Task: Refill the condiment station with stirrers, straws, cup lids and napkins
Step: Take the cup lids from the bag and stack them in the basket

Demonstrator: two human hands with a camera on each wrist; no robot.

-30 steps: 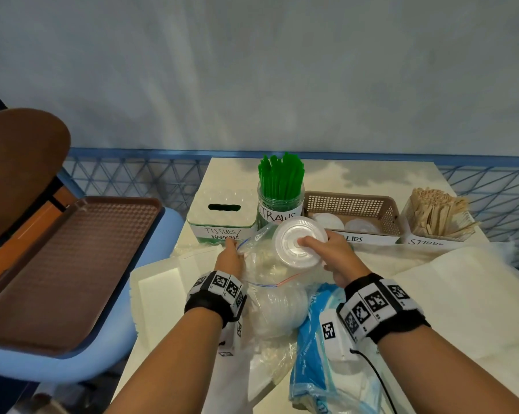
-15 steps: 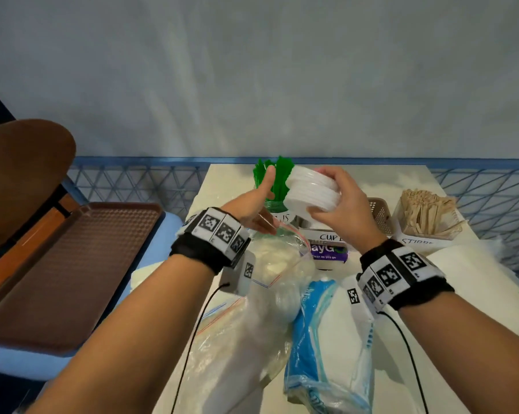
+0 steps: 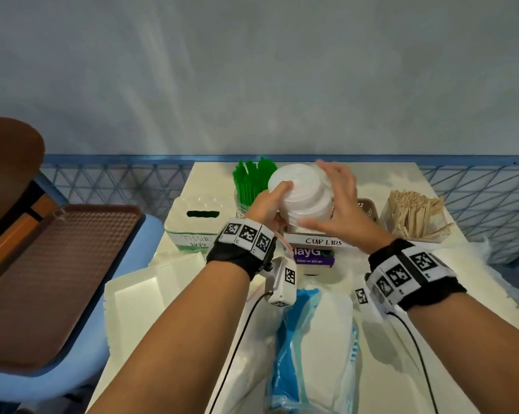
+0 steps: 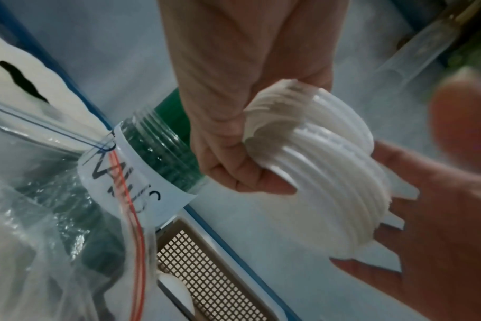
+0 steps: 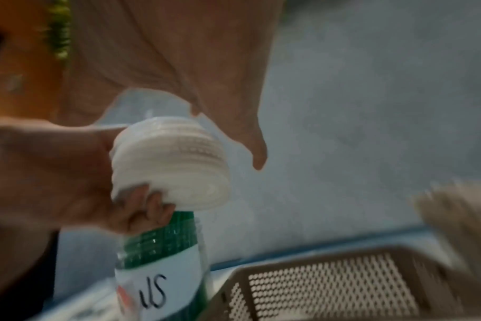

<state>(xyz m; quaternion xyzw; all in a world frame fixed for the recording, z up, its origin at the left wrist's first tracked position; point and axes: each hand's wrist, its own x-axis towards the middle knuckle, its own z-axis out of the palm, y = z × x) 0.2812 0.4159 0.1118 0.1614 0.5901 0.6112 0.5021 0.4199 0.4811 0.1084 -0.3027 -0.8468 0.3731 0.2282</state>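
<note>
A stack of white cup lids [image 3: 303, 195] hangs tilted in the air over the brown lid basket [image 3: 367, 209] labelled CUP LIDS. My left hand [image 3: 277, 198] grips the stack's left edge, thumb on top and fingers curled underneath. My right hand [image 3: 335, 198] is spread flat against the stack's right side. The left wrist view shows the lids [image 4: 330, 178] pinched by curled fingers [image 4: 234, 169], with the right hand's straight fingers [image 4: 426, 217] touching them. A clear zip bag [image 4: 55, 217] hangs below my left wrist.
Along the back stand a tissue box [image 3: 198, 216], a jar of green straws [image 3: 252, 180] and a box of wooden stirrers [image 3: 416, 210]. A blue packet [image 3: 312, 339] and a white foam tray [image 3: 150, 294] lie near me. A brown tray [image 3: 58, 264] rests on the left chair.
The right hand drew the lid stack out of the bag and lifted it. The left hand left the bag and took the stack, and the right hand's fingers straightened.
</note>
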